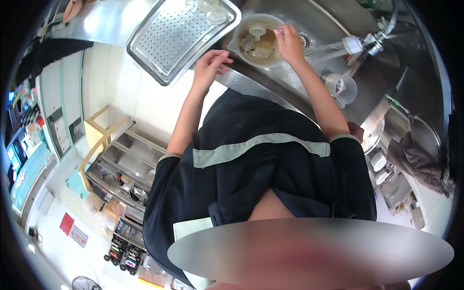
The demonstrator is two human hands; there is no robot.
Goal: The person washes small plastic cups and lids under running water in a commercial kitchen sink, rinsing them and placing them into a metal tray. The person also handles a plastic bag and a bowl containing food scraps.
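Note:
A translucent white tub [237, 35] stands in the metal sink [316, 21]. It holds murky brownish liquid with several pale plastic pieces [261, 50] in it, one of them a white piece with a stem [257, 31]. At the tub's right rim is my right hand [290, 44], its fingers pinched together; whatever is between them is too small to make out. My left hand [211, 66] hovers between the tub and a perforated metal tray [176, 43], its fingers loosely apart and nothing in them. Clear round plastic pieces [217, 16] lie at the tray's far end.
Water sprays leftward from a white-headed tap [354, 45] toward the drain [305, 41]. A clear plastic jug [348, 91] sits in the sink's near right. Farther right are a metal bowl [373, 135] and a dark cloth [418, 162]. Metal shelving [130, 164] stands behind on the left.

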